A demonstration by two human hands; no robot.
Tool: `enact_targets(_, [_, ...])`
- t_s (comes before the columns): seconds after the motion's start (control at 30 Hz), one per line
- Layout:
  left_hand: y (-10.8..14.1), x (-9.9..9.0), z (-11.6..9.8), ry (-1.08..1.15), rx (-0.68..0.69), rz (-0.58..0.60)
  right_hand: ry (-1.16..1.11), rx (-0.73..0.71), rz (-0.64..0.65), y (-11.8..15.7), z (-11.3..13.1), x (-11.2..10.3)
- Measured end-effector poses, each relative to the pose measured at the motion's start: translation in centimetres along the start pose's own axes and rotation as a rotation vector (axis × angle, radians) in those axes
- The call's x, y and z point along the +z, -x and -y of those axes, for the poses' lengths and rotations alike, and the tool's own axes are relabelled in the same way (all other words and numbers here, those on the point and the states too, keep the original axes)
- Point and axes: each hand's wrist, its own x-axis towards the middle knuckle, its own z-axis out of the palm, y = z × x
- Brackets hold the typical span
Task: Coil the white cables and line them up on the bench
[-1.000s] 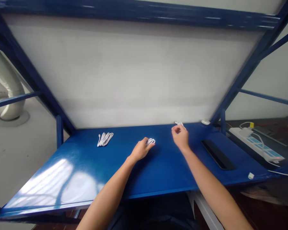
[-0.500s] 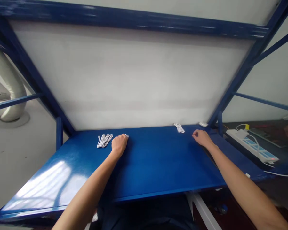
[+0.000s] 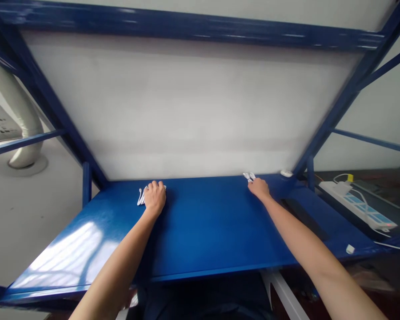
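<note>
My left hand [image 3: 155,198] is closed, knuckles up, at the left end of the blue tabletop [image 3: 206,222]. A white bit pokes out at its right side. A coiled white cable [image 3: 141,197] shows at its left, the rest covered by the fingers. Near the back edge, my right hand [image 3: 260,188] has its fingers closed on the near end of a second bundled white cable [image 3: 249,176]. That cable's far loops stick out ahead of the fingertips.
A small white object [image 3: 286,174] sits at the back right corner. To the right are a dark flat strip [image 3: 303,218], a small white block [image 3: 350,249] and a power strip [image 3: 360,206] with plugs and cords. Blue frame posts [image 3: 63,106] flank the white back panel [image 3: 193,111].
My left hand has moved left, over the coiled cable. My right hand has moved left from beside the back corner and has taken hold of the bundled cable.
</note>
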Motion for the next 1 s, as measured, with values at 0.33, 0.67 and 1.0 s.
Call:
enact_targets(0.33, [1.9, -1.3, -10.1, 1.338, 0.100, 0.248, -0.543, -0.132, 0.619, 9.5, 5.1, 5.6])
enact_targets(0.67, [4.0, -1.1, -9.2, 1.614, 0.299, 0.587, -0.793, -0.174, 1.090, 13.0, 5.7, 5.9])
enact_targets(1.0, [4.3, -1.2, -10.1, 1.590, 0.306, 0.486, -0.646, -0.362, 0.970, 12.3, 5.2, 6.2])
